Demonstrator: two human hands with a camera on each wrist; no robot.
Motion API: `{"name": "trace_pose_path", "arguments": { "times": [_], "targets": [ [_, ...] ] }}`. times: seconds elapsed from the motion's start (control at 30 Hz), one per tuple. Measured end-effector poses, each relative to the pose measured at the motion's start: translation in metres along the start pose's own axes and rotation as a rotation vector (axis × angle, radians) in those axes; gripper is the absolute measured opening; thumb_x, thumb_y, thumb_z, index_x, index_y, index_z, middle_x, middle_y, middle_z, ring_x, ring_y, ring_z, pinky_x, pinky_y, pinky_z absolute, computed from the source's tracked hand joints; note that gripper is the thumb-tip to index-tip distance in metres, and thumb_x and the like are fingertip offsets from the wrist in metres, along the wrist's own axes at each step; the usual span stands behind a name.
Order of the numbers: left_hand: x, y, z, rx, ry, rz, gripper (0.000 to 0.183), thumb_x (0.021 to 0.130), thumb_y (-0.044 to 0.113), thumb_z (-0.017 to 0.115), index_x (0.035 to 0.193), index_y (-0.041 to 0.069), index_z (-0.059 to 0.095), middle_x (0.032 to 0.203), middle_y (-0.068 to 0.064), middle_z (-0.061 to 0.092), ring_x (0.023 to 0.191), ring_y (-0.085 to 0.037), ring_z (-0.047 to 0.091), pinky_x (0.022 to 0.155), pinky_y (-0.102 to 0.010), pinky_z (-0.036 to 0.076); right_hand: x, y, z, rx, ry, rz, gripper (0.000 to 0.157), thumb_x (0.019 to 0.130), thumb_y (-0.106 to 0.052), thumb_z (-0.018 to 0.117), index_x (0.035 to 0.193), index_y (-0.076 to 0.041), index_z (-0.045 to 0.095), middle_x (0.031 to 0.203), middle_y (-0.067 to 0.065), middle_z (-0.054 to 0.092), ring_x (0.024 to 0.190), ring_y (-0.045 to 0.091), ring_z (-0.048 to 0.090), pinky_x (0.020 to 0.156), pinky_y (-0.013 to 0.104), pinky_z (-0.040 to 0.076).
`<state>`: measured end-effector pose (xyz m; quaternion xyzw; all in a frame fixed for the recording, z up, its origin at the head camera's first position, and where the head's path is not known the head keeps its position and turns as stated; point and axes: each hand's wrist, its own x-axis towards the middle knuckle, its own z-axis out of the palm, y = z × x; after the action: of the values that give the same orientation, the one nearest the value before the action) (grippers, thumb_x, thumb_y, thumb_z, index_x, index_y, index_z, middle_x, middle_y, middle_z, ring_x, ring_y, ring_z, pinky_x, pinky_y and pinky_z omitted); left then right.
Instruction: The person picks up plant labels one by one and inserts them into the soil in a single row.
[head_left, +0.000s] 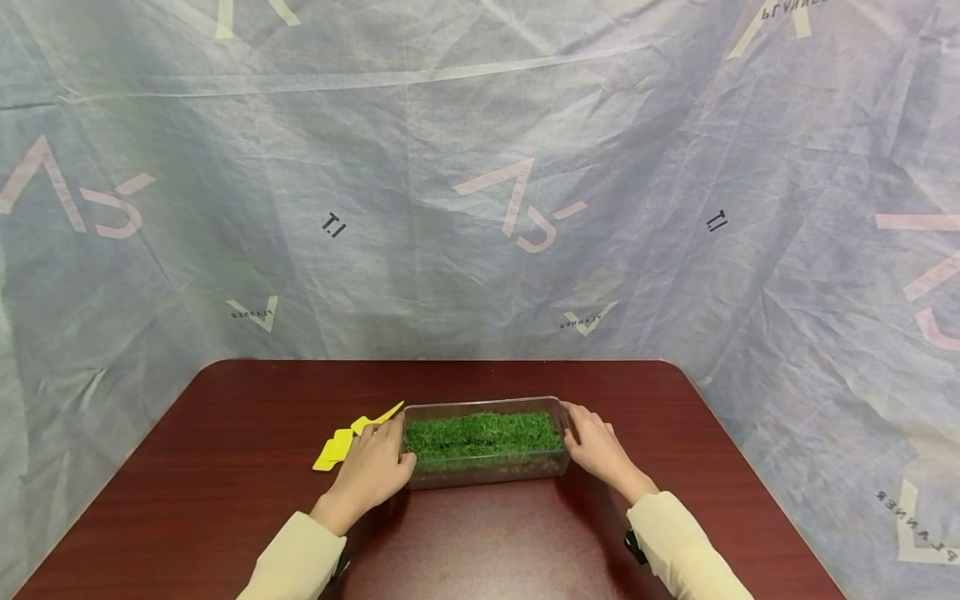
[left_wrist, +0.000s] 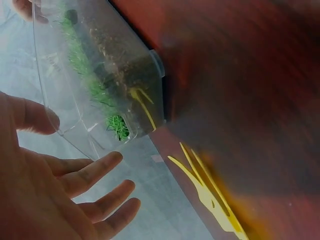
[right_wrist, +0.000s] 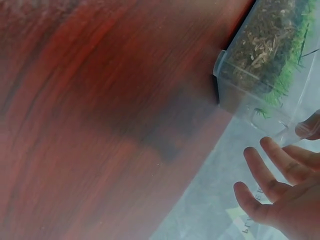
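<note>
A clear plastic box (head_left: 491, 475) stands on the table, with green grass (head_left: 480, 432) over a brown, soil-like layer (right_wrist: 257, 52) inside. At its left end my left hand (head_left: 372, 467) grips the rim, the thumb at the near corner and the fingers along the outer end wall. My right hand (head_left: 597, 446) holds the opposite end in the same manner, thumb at the rim. In the right wrist view its other fingers (right_wrist: 257, 170) spread out below the rim. Yellow plastic plant labels (head_left: 333, 450) with pointed stems lie beside my left hand, which partly covers them.
The dark red wooden table (head_left: 247, 500) carries the box near its middle. A grey printed cloth (head_left: 420, 250) hangs behind the table and along both sides. Light sleeves (head_left: 300, 558) cover both forearms.
</note>
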<state>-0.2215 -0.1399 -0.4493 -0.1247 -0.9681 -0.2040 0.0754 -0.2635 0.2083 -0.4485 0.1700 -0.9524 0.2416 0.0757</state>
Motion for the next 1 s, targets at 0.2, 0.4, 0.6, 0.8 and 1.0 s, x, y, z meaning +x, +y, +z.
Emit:
{"name": "trace_pose_path", "arguments": {
  "times": [0.2,0.4,0.6,0.8,1.0],
  "targets": [
    [-0.008,0.001,-0.001,0.006,0.005,0.007,0.059,0.095,0.024,0.057,0.143,-0.007,0.041,0.136,-0.022,0.051,0.123,-0.045,0.044,0.097,-0.060,0.035,-0.007,0.000,0.000,0.009,-0.011,-0.046,0.054,0.091,0.001,0.056,0.143,0.005,0.041,0.133,0.027,0.051,0.118,0.048,0.047,0.091,0.066,0.034],
    [-0.014,0.003,-0.003,0.005,-0.014,0.005,0.060,0.094,0.024,0.058,0.142,-0.007,0.042,0.135,-0.022,0.051,0.123,-0.044,0.044,0.098,-0.060,0.034,-0.015,-0.001,-0.001,0.001,-0.011,-0.082,0.056,0.088,0.003,0.058,0.142,0.005,0.042,0.128,0.024,0.053,0.115,0.046,0.049,0.089,0.064,0.035],
    [-0.020,0.004,-0.006,-0.001,-0.043,0.000,0.058,0.093,0.024,0.058,0.141,-0.006,0.043,0.136,-0.022,0.051,0.124,-0.044,0.043,0.099,-0.059,0.034,-0.021,-0.004,-0.003,0.006,-0.032,-0.088,0.058,0.088,0.003,0.059,0.143,0.006,0.040,0.131,0.025,0.051,0.119,0.046,0.047,0.091,0.064,0.034],
    [-0.026,0.005,-0.009,0.016,-0.056,0.006,0.057,0.092,0.023,0.058,0.141,-0.005,0.045,0.134,-0.020,0.052,0.124,-0.044,0.044,0.099,-0.059,0.034,-0.026,-0.006,-0.006,0.015,-0.066,-0.073,0.061,0.087,0.003,0.059,0.144,0.006,0.039,0.136,0.027,0.047,0.125,0.046,0.043,0.096,0.066,0.031],
    [-0.031,0.008,-0.013,0.029,-0.073,0.009,0.058,0.092,0.023,0.060,0.141,-0.004,0.045,0.133,-0.020,0.053,0.123,-0.044,0.044,0.098,-0.059,0.034,-0.032,-0.008,-0.008,0.034,-0.068,-0.072,0.061,0.086,0.002,0.061,0.143,0.005,0.040,0.136,0.027,0.047,0.126,0.047,0.042,0.097,0.068,0.029]
  ]
}}
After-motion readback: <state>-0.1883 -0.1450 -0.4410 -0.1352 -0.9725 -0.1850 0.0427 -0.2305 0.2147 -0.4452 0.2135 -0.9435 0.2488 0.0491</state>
